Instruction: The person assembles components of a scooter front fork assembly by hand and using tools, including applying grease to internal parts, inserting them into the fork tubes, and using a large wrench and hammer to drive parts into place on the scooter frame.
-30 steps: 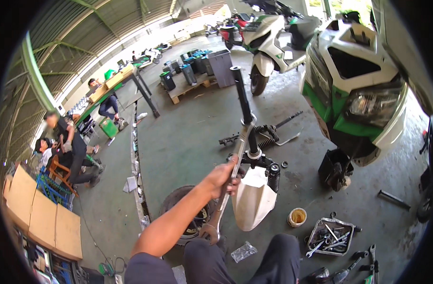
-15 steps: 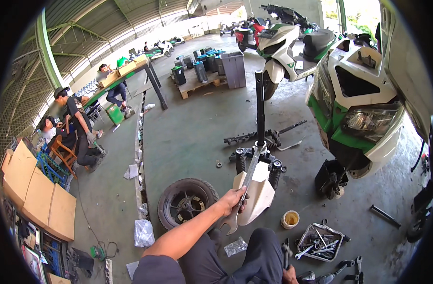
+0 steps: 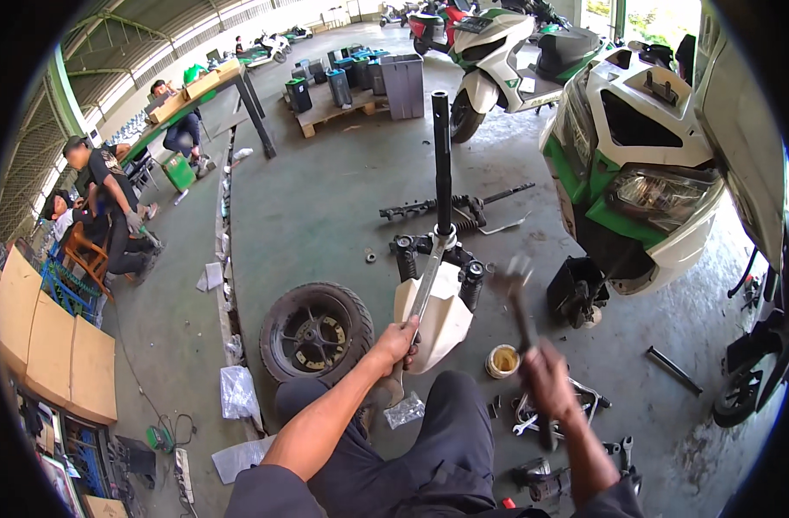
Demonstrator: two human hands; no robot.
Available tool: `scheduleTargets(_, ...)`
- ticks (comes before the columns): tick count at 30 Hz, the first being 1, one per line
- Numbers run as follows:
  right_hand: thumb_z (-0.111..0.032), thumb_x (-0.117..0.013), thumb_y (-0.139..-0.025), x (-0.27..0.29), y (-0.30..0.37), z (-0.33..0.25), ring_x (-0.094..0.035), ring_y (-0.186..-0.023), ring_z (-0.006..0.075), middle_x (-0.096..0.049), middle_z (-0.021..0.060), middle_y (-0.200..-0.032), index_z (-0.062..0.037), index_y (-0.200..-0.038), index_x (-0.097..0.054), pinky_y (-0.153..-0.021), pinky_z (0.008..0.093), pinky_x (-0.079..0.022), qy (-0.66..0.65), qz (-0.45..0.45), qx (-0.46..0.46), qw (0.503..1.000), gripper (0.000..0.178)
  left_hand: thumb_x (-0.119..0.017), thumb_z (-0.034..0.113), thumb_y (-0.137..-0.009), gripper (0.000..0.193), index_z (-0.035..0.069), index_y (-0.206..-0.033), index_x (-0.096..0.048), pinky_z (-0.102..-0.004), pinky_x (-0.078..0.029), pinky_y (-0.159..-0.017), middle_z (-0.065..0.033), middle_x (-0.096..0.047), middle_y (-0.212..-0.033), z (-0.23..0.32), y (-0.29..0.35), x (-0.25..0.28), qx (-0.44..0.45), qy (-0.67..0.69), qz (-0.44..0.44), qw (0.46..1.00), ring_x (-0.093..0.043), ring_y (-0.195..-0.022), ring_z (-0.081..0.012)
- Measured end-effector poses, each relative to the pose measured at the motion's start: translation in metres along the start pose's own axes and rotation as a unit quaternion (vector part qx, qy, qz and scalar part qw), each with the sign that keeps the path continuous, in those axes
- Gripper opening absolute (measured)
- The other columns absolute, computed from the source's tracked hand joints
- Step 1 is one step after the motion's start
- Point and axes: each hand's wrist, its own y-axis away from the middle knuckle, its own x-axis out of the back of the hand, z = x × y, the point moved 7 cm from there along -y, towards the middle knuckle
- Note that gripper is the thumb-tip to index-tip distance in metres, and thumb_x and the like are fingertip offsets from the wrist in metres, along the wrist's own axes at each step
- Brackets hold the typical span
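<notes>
My left hand (image 3: 396, 345) is closed around the shank of a long combination wrench (image 3: 428, 281). The wrench's ring end sits around the foot of an upright black steering stem (image 3: 443, 164); its open jaw points down toward my lap. Below the stem is a fork with two black shock absorbers and a white fender (image 3: 442, 315), in front of my knees. To the right, my right hand (image 3: 550, 380) grips a hammer (image 3: 524, 315) by the handle, its head raised and blurred, apart from the wrench and fork.
A wheel with tyre (image 3: 272, 341) lies left of the fork. Right of my knee are a tub of yellowish grease (image 3: 502, 362) and a tray of wrenches (image 3: 589, 400), partly behind my right arm. A white-green scooter front (image 3: 636, 173) stands at right. Several people sit or stand far left.
My right hand has come up from beside my right thigh and lifted the hammer into view. My left hand keeps hold of the wrench on the stem. The whole view has shifted slightly.
</notes>
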Motion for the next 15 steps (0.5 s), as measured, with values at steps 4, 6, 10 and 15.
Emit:
scheduleTargets(4,-0.058,-0.045,-0.094,0.084,-0.019,-0.178,-0.049,-0.051,0.0099,-0.059,0.0071,-0.075,0.0012,-0.117,-0.05,-0.047,0.0231,-0.042,-0.153,0.14,0.38,0.902,0.064,-0.045,0.051,-0.099,0.049,0.008,-0.077,-0.051,-0.0317,-0.037,-0.038,0.0009,-0.043,-0.056,-0.007,-0.003,0.004,0.011,0.02,0.013,1.0,-0.041,-0.04,-0.011)
scheduleTargets(6,-0.057,-0.045,-0.094,0.119,-0.001,-0.237,-0.05,-0.053,0.0115,-0.058,0.0071,-0.073,0.0003,-0.113,-0.051,-0.049,0.0253,-0.043,-0.267,0.058,0.49,0.828,0.06,-0.045,0.051,-0.099,0.05,0.007,-0.077,-0.051,-0.0316,-0.036,-0.037,0.0009,-0.042,-0.056,-0.004,-0.007,-0.004,0.008,0.023,0.008,1.0,-0.041,-0.039,-0.0111)
scheduleTargets(10,-0.053,-0.046,-0.096,0.077,-0.018,-0.232,-0.053,-0.055,0.0147,-0.057,0.007,-0.07,-0.0014,-0.104,-0.054,-0.052,0.0297,-0.045,-0.215,-0.082,0.432,0.872,0.053,-0.046,0.051,-0.098,0.048,0.008,-0.078,-0.049,-0.0306,-0.037,-0.039,0.0014,-0.042,-0.057,-0.001,-0.008,-0.006,0.004,0.013,0.006,1.0,-0.04,-0.04,-0.0105)
scheduleTargets(15,-0.049,-0.047,-0.098,-0.033,-0.14,0.026,-0.056,-0.059,0.0186,-0.056,0.007,-0.067,-0.0036,-0.093,-0.058,-0.057,0.0352,-0.048,0.209,-0.07,0.056,0.974,0.047,-0.047,0.05,-0.098,0.048,0.005,-0.082,-0.055,-0.0328,-0.04,-0.041,-0.0013,-0.049,-0.058,-0.008,-0.027,-0.009,-0.03,-0.018,0.008,0.999,-0.044,-0.041,-0.0123)
